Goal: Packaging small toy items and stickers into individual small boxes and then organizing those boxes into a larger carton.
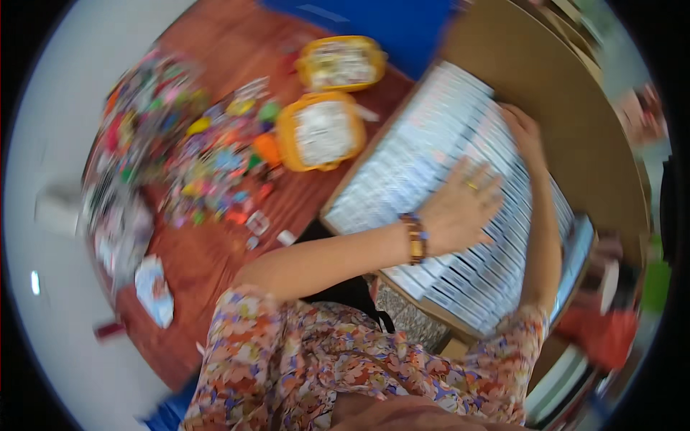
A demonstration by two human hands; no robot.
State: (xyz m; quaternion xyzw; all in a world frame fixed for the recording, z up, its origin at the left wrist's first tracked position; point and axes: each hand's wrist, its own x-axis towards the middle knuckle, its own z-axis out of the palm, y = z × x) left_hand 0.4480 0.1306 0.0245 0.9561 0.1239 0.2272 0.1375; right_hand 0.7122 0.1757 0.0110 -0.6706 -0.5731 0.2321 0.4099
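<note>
A large cardboard box (589, 136) holds tightly packed rows of thin, pale blue-white packets (438, 122); blur hides their exact kind. Across the middle of these rows lies my left hand (460, 208), open, palm down with fingers spread. A ring and a brown beaded bracelet (415, 238) are on that hand and wrist. My right hand (525, 135) reaches along the right side of the box and touches the packets' far right edge, its fingers extended and partly blurred. One more blue packet stack (575, 262) stands by the box's right wall.
Left of the box is a reddish wooden table (215, 266) with a heap of small colourful pieces (223, 158) and clear plastic bags (122, 223). Two yellow containers (286, 136) hold white pieces. A blue surface (381, 29) is at the back. Red bag-like material (604, 337) lies right.
</note>
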